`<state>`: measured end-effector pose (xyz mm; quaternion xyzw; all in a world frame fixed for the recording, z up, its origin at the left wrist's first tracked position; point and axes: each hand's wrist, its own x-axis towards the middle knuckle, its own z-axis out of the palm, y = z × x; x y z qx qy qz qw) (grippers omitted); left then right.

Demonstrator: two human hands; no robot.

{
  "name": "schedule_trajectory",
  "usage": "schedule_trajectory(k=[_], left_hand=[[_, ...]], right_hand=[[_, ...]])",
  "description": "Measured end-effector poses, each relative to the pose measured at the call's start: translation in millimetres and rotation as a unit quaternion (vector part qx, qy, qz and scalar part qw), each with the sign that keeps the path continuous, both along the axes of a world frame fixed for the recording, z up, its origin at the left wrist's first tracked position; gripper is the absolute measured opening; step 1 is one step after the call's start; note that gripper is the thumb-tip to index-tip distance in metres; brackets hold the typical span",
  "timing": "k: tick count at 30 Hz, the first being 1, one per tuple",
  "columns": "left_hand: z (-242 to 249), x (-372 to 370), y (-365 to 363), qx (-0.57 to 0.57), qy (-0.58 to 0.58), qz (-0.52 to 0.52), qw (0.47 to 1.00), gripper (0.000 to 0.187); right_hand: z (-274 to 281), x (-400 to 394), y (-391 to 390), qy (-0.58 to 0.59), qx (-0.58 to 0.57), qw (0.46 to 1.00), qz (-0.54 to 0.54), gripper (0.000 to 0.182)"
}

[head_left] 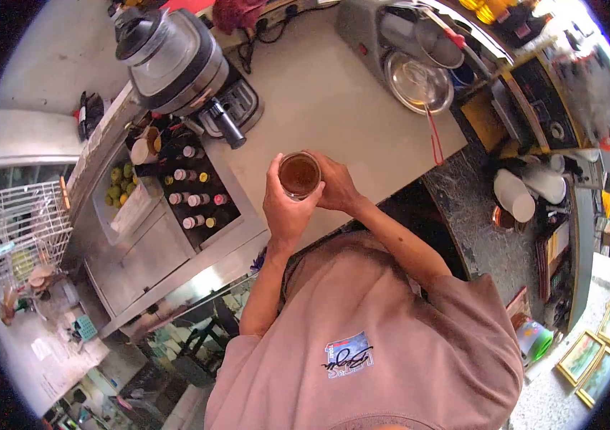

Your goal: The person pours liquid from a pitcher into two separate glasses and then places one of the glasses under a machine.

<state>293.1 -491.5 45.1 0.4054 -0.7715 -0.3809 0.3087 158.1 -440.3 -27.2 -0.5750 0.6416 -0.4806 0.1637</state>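
Observation:
I hold a clear cup (299,175) of brown drink over the pale counter (334,93), seen from straight above. My left hand (283,208) wraps around the cup's left side. My right hand (337,185) grips it from the right, fingers curled behind the rim. Both hands touch the cup at once.
A blender-like machine with a grey jug (176,61) stands at the counter's far left. A recessed bin holds several bottles (194,190), beside green fruit (120,183). A metal bowl with a strainer (420,82) sits at the right. Stacked white cups (516,195) lie on the dark side counter.

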Motion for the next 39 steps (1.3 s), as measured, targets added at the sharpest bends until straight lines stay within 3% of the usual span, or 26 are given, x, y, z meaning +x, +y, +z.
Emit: schedule_trajectory(k=[13, 15, 19, 34, 39], left_hand=[[-13.2, 28.8, -44.3, 0.017, 0.02, 0.103, 0.994, 0.088], [-19.2, 30.1, -50.8, -0.032, 0.023, 0.109, 0.993, 0.087], [-26.1, 37.7, -64.8, -0.027, 0.015, 0.123, 0.992, 0.087], [-31.5, 53.5, -99.2, 0.016, -0.002, 0.068, 0.998, 0.093], [-48.3, 53.0, -92.1, 0.018, 0.092, 0.085, 0.992, 0.088]], right_hand=[[-17.2, 21.6, -73.4, -0.012, 0.009, 0.994, 0.106, 0.082], [-21.0, 22.7, -81.7, -0.003, 0.015, 0.993, 0.12, 0.082], [-26.4, 28.7, -96.3, -0.032, 0.025, 0.989, 0.145, 0.081], [-27.4, 46.1, -119.8, 0.004, 0.025, 0.995, 0.097, 0.065], [-21.7, 45.4, -113.4, -0.009, 0.023, 0.995, 0.094, 0.068]])
